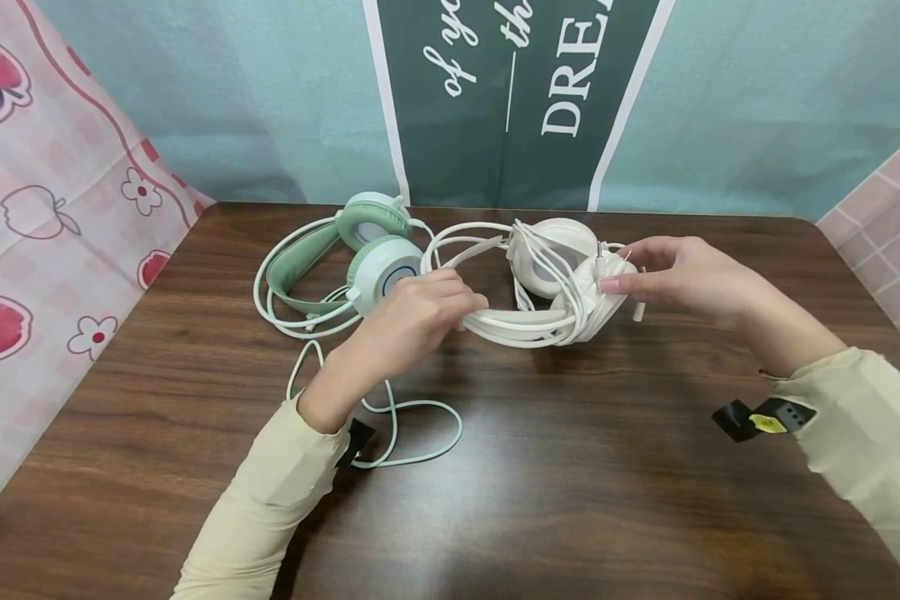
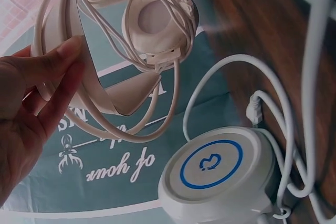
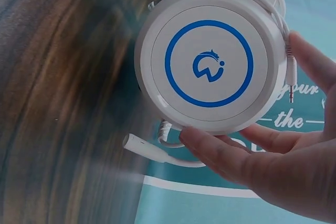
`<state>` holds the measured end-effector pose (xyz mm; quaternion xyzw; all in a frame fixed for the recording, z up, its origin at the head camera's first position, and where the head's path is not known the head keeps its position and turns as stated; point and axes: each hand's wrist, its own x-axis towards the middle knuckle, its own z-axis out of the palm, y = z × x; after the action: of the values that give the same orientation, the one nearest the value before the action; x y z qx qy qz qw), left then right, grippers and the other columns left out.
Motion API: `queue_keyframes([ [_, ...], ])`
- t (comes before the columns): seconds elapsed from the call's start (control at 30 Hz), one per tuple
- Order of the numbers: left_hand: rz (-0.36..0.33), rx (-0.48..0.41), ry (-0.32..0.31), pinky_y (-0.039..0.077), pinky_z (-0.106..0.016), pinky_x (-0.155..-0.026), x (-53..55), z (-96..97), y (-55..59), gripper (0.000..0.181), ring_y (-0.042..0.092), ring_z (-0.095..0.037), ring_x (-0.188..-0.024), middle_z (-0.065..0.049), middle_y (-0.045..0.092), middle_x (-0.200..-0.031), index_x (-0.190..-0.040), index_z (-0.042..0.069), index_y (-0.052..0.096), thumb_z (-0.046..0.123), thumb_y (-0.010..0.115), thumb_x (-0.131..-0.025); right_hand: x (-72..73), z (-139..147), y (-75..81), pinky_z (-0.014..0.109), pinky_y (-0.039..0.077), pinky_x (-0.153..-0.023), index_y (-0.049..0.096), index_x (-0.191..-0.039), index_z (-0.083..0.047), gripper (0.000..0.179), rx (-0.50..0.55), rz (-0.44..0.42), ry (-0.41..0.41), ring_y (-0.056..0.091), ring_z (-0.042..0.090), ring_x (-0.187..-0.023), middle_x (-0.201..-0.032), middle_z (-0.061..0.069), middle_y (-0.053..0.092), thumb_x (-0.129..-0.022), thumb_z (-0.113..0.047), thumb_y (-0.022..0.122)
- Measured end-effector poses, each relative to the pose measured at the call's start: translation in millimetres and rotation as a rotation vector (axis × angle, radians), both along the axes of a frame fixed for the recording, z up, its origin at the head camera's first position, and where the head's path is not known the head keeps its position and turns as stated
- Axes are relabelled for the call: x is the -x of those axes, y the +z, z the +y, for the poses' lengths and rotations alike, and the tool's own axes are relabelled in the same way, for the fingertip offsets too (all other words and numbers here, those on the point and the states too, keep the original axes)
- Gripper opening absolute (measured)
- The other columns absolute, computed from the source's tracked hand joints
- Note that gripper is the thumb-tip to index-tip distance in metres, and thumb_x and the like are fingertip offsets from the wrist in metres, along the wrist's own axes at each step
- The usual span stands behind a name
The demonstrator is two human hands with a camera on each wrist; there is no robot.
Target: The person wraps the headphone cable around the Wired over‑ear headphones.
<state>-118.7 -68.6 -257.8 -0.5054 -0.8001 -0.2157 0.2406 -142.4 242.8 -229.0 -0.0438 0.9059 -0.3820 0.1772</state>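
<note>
White headphones (image 1: 598,304) with their cable wound around them are held up by both hands close over the table. My left hand (image 1: 429,310) pinches the headband (image 2: 93,85) between thumb and fingers. At the other end, my right hand (image 1: 693,279) grips an ear cup (image 3: 210,90) by its rim. That cup carries a blue ring and logo on its outer face. A metal-tipped audio plug (image 3: 291,72) sticks out beside the right thumb, and a white cable end (image 3: 144,148) dangles below the cup. Green-and-white headphones (image 1: 300,265) lie just left of my left hand.
The green pair's pale cable (image 1: 420,404) loops over the brown wooden table (image 1: 570,492), partly under my left forearm. Behind the table hangs a teal cloth (image 1: 720,125) with white lettering. A pink fruit-print cloth (image 1: 67,250) borders the left side, pink tiles (image 1: 888,225) the right.
</note>
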Motion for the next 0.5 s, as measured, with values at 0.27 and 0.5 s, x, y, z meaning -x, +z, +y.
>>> queue_keyframes([
  [0.27,-0.043,0.029,-0.017,0.044,-0.025,-0.066,0.9,0.9,-4.9,0.03,0.057,-0.014,-0.078,-0.002,0.062,-0.079,-0.092,0.002,0.067,-0.016,0.055,-0.072,-6.7,-4,-6.1,0.032,0.042,-0.075,0.047,-0.125,-0.003,0.063,-0.074,0.05,-0.001,0.047,0.024,-0.099,-0.115,0.015,0.052,-0.079,-0.04,0.068],
  [0.5,-0.05,0.045,-0.02,0.044,-0.025,-0.066,4.3,3.0,-11.4,0.032,0.057,-0.014,-0.079,-0.002,0.062,-0.081,-0.093,0.003,0.067,-0.016,0.055,-0.071,-10.9,-10,-10.9,0.03,0.039,-0.061,0.051,-0.102,-0.002,0.051,-0.138,0.179,-0.033,0.047,0.021,-0.079,-0.089,0.01,0.054,-0.074,-0.039,0.073],
])
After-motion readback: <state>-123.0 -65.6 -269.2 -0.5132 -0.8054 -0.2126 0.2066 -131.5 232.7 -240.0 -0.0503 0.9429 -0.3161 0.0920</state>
